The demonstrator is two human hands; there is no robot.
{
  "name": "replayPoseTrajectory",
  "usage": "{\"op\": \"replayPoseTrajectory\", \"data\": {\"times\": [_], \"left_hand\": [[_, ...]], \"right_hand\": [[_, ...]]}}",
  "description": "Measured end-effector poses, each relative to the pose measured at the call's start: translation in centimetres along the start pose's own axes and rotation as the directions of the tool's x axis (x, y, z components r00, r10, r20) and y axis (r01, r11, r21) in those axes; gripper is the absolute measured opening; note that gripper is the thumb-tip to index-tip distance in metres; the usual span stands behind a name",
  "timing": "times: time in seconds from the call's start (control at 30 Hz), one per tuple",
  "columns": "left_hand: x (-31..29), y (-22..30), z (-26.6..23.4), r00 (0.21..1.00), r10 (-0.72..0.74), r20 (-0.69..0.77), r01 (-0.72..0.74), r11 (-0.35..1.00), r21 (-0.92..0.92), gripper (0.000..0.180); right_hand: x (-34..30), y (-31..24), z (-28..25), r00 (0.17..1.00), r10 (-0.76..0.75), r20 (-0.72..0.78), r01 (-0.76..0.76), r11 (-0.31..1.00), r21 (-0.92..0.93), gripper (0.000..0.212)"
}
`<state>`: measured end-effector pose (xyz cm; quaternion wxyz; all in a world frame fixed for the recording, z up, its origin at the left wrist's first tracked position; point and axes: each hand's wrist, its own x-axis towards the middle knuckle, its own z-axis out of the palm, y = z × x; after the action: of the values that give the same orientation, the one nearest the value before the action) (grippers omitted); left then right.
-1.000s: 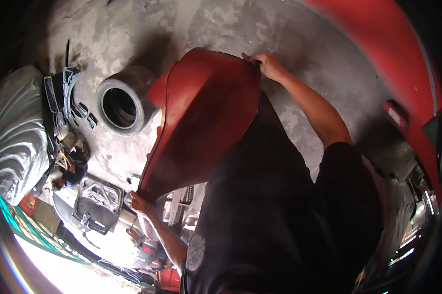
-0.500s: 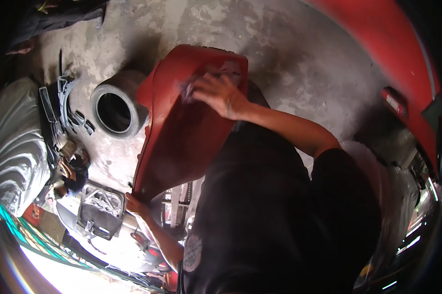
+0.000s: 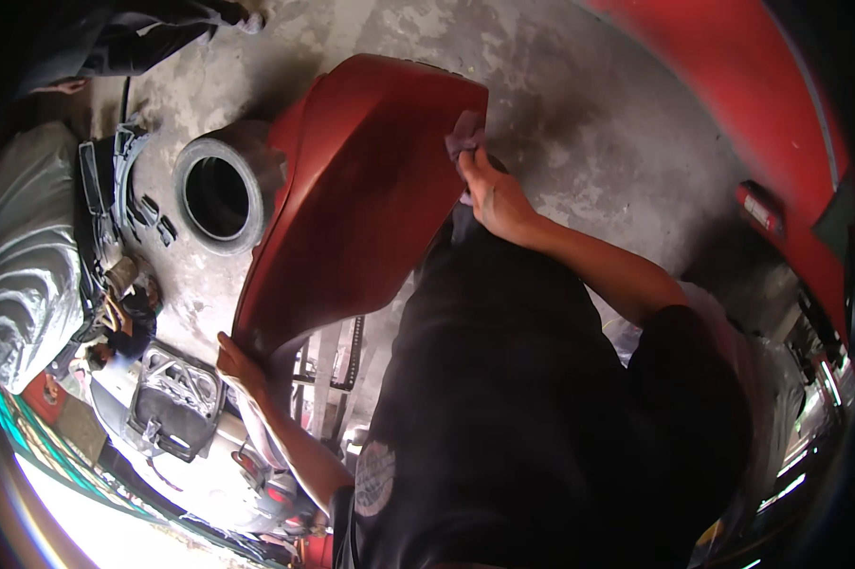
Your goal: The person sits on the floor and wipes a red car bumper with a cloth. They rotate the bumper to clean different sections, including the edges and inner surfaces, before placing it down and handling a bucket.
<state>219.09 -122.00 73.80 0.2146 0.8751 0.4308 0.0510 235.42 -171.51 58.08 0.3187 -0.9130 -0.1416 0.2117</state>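
A red car fender [image 3: 352, 180] lies slantwise in front of my body, its broad end far and its narrow end near on the left. My right hand [image 3: 496, 201] is closed on a crumpled greyish-purple cloth [image 3: 464, 136], pressed against the panel's right edge. Part of that cloth hangs below the fingers. At the narrow lower-left tip of the fender, my left hand [image 3: 238, 365] grips its edge; some of those fingers are hidden behind the panel.
Left of the fender stands a tyre [image 3: 221, 197]. Black trim parts [image 3: 134, 190] and a silvery cover [image 3: 29, 256] lie farther left. A door-like panel [image 3: 176, 403] sits near a crouching person [image 3: 129, 322]. Another person's dark sleeve [image 3: 134, 43] shows upper left; a red car body [image 3: 750, 85] is at right.
My right hand and the cloth have moved right, from the fender's upper face to its right edge. The fender and my left hand have shifted slightly left and upward in view.
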Motion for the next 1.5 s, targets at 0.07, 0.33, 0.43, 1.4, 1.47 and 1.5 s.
{"op": "replayPoseTrajectory", "data": {"times": [0.07,0.33,0.43,1.4,1.47,1.5], "left_hand": [[0.1,0.1,-0.2,0.999,-0.028,0.046,0.029,0.999,-0.038,0.068],[-0.7,2.6,-1.7,0.942,0.33,-0.057,-0.333,0.941,-0.058,0.04],[-6.9,6.3,-3.4,0.828,0.518,-0.216,-0.549,0.826,-0.125,0.041],[-5.1,-3.9,-6.6,0.861,0.399,-0.314,-0.317,0.906,0.281,0.03],[-5.4,-9.8,-9.0,0.916,0.226,-0.331,-0.202,0.974,0.106,0.031],[-5.2,-14.9,-9.1,0.909,0.209,-0.361,-0.175,0.977,0.125,0.034]], "right_hand": [[-1.7,-4.6,-3.3,0.965,-0.034,0.259,0.052,0.997,-0.062,0.061],[-4.5,-20.2,-2.6,0.735,-0.607,0.301,0.232,0.643,0.73,0.036],[-5.1,-22.6,-2.2,0.898,-0.428,0.106,0.164,0.547,0.821,0.036],[-5.4,-15.8,3.4,0.6,-0.796,0.079,0.725,0.499,-0.474,0.045],[-4.9,-15.8,3.3,0.588,-0.805,0.081,0.742,0.498,-0.449,0.045],[-4.8,-16.1,3.2,0.578,-0.812,0.084,0.753,0.492,-0.437,0.045]]}}
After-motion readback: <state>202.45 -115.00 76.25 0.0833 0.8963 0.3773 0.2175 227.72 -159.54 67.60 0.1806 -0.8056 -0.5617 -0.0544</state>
